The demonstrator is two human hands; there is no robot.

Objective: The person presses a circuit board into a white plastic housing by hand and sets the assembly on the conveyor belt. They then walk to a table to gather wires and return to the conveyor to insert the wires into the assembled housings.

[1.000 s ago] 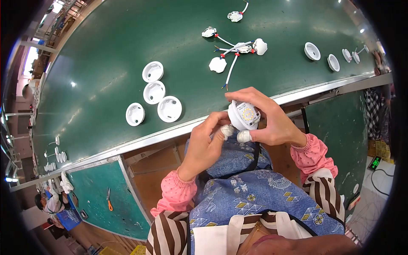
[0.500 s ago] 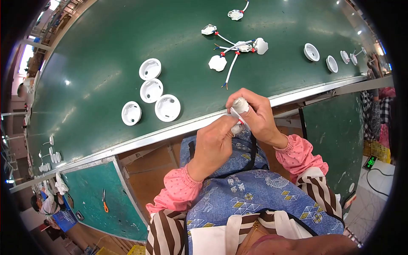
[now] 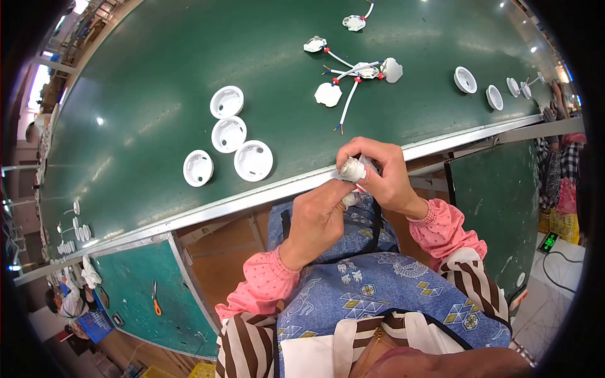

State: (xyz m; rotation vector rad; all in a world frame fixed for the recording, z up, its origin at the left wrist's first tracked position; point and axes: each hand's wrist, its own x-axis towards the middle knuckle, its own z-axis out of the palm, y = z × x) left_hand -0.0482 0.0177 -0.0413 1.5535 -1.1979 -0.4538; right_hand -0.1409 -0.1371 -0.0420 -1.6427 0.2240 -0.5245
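Observation:
My left hand point(image 3: 317, 216) and my right hand point(image 3: 388, 177) meet just over the near metal edge of the green work surface point(image 3: 151, 151), fingers pinched together. Between them is a small white part with a red band point(image 3: 360, 188), mostly covered by my fingers. White wrapping shows on fingertips of both hands. Beyond them lie several white wired pieces, among them a flat one point(image 3: 328, 95) with a red collar and a white cable point(image 3: 347, 106) ending in bare wires. White round cups, such as the nearest one point(image 3: 253, 160), stand to the left.
More white cups point(image 3: 465, 80) lie at the right. Orange-handled scissors point(image 3: 156, 298) rest on a lower green side table point(image 3: 142, 315). A small green-lit display point(image 3: 549, 240) sits at the right. Other people are at both far ends of the line.
Cups and wired pieces on the green surface have shifted slightly to the right. My right fingers have turned, and the white part is now more hidden between my hands.

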